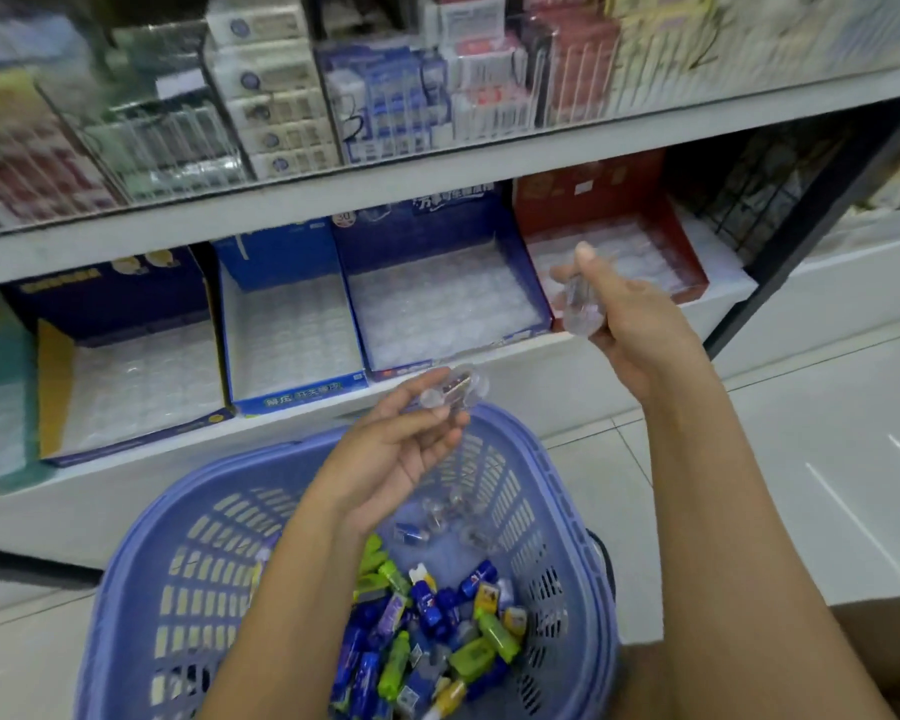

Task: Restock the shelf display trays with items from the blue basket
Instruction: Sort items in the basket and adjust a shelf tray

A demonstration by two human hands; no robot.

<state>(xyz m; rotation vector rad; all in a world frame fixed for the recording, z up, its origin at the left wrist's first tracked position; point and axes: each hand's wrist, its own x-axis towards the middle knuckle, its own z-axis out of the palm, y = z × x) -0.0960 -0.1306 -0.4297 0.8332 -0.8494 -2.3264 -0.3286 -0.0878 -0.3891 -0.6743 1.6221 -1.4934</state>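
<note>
Now your right hand pinches a clear case, long axis toward twelve o'clock, where the red tray lies nearest; your left hand grips a second case over the blue basket.

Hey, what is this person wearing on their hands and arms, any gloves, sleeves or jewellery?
Nothing visible. The left hand and right hand are ungloved, and both forearms are bare to the frame edge: no sleeve, watch, ring or bracelet shows.
</note>
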